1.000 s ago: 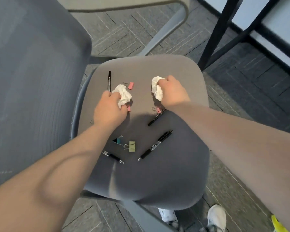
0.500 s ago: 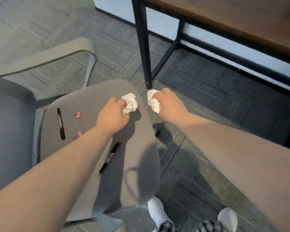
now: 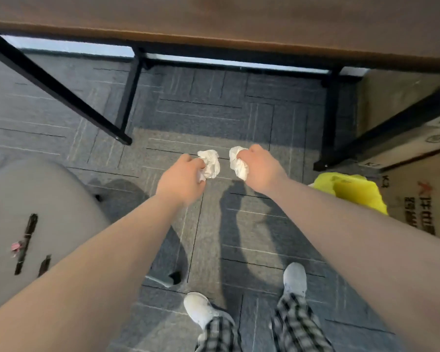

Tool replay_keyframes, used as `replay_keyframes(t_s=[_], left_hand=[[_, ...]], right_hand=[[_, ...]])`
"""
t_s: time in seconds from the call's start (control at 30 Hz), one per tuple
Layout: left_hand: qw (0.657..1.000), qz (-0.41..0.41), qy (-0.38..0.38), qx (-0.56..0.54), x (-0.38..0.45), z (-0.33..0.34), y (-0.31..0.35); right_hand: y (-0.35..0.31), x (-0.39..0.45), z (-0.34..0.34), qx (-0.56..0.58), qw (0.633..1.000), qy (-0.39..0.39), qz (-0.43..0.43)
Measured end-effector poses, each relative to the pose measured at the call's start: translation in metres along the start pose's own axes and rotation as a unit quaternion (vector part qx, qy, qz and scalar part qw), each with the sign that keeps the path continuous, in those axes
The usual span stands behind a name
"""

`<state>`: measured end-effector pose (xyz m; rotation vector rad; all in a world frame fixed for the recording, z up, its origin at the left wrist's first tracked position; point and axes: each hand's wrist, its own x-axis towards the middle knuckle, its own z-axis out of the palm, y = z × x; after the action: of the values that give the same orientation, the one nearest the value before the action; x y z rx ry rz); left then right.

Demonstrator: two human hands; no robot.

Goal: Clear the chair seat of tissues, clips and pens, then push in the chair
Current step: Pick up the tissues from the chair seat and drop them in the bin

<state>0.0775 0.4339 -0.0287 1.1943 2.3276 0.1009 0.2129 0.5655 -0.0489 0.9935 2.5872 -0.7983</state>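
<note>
We see the left hand point(image 3: 182, 180) clenched on a crumpled white tissue point(image 3: 209, 163) and the right hand point(image 3: 259, 168) clenched on a second crumpled white tissue point(image 3: 238, 162), both held over grey carpet; a black pen point(image 3: 26, 243) and pink clip point(image 3: 15, 247) lie on the grey chair seat point(image 3: 48, 199), left of both hands

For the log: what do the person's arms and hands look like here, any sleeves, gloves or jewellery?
Both forearms are bare as far as the view shows, with no sleeves. The left hand and right hand have no gloves, and no watch, bracelet or rings show. Lower down, checked black-and-white trousers and white shoes are worn.
</note>
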Motion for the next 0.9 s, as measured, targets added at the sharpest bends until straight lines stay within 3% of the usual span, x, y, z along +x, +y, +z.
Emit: replay_keyframes(t_s=[0.37, 0.47, 0.73, 0.9], left_hand=[[0.986, 0.094, -0.126, 0.059, 0.055, 0.103, 0.199], [0.98, 0.116, -0.148, 0.068, 0.066, 0.13, 0.241], [0.968, 0.133, -0.204, 0.067, 0.085, 0.19, 0.332], [0.968, 0.113, -0.219, 0.051, 0.09, 0.224, 0.364]], right_hand=[[0.215, -0.071, -0.013, 0.07, 0.978, -0.004, 0.194], [0.259, -0.089, -0.005, 0.113, 0.971, -0.005, 0.212], [0.348, -0.12, 0.013, 0.18, 0.93, -0.023, 0.318], [0.38, -0.13, 0.027, 0.219, 0.916, -0.007, 0.334]])
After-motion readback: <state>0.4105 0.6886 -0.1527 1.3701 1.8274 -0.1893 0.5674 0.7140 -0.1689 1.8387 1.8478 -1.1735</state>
